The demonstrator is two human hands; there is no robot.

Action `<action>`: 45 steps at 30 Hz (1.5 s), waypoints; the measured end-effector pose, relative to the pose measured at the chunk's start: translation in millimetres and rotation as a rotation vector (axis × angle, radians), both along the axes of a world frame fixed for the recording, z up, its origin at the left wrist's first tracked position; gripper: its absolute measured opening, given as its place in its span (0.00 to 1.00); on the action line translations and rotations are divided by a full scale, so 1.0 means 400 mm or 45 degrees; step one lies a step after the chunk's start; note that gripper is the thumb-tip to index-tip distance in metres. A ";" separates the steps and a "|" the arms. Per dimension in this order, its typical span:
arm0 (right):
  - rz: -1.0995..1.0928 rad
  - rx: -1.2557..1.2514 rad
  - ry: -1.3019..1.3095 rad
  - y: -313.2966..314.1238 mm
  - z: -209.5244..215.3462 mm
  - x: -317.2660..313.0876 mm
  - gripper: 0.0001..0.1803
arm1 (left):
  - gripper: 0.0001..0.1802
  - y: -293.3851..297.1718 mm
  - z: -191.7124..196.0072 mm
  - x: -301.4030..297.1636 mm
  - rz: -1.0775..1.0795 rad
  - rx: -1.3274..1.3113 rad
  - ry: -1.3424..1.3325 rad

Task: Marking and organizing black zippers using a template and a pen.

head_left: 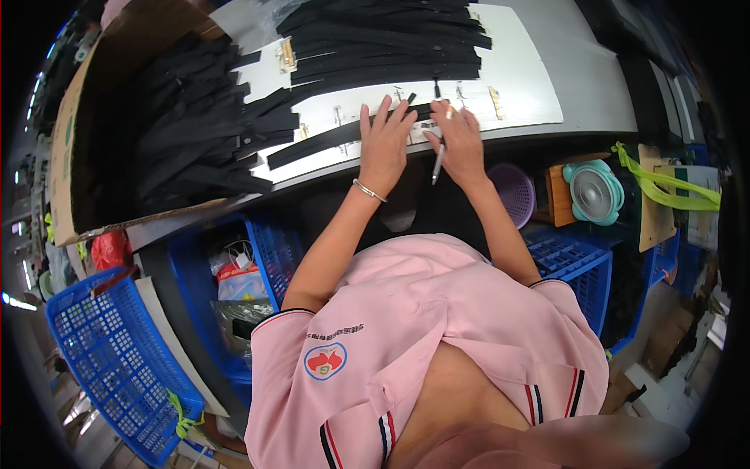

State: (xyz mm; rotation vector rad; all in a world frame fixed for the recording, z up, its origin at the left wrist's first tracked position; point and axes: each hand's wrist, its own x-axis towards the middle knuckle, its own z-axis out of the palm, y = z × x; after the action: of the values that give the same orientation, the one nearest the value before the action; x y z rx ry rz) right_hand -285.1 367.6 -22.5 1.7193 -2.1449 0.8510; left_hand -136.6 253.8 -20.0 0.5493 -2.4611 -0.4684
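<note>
On a white board [531, 102] lies a long, flat black fabric strip [312, 146], running from the left toward my right hand. My left hand [384, 148] rests across this strip, its fingers spread and stretched forward. A thin silver-white pen-like stick [438, 166] is held by my right hand [461, 148], with one end pointing back toward me. That hand's fingertips touch the board near the strip's right end, and a ring-like band shows on one finger. What lies under the right palm is hidden. Small tape pieces and dark marks dot the board around both hands.
Many black strips [383, 39] lie in rows beyond my hands. At left, a cardboard box [72, 168] overflows with more strips. Below the table edge stand blue baskets [117, 359], a purple basket [512, 195] and a small teal fan [594, 191].
</note>
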 end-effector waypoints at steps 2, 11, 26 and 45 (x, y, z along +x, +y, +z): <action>-0.052 0.058 -0.004 0.022 -0.016 -0.025 0.24 | 0.24 0.021 -0.002 0.036 0.099 -0.069 -0.157; -0.157 0.138 -0.027 0.105 -0.016 -0.154 0.25 | 0.33 0.015 -0.017 0.196 0.459 0.043 -0.268; -0.068 0.006 -0.584 -0.031 0.093 -0.013 0.18 | 0.34 -0.034 -0.024 0.265 0.505 0.076 -0.159; 0.283 0.109 -1.108 -0.303 0.015 0.197 0.14 | 0.34 -0.036 -0.030 0.263 0.525 0.042 -0.091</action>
State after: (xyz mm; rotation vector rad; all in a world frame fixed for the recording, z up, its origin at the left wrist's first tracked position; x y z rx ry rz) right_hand -206.5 246.5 -16.5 1.8593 -2.5158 1.8674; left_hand -31.3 239.5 -32.1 1.0731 -2.3217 -0.3242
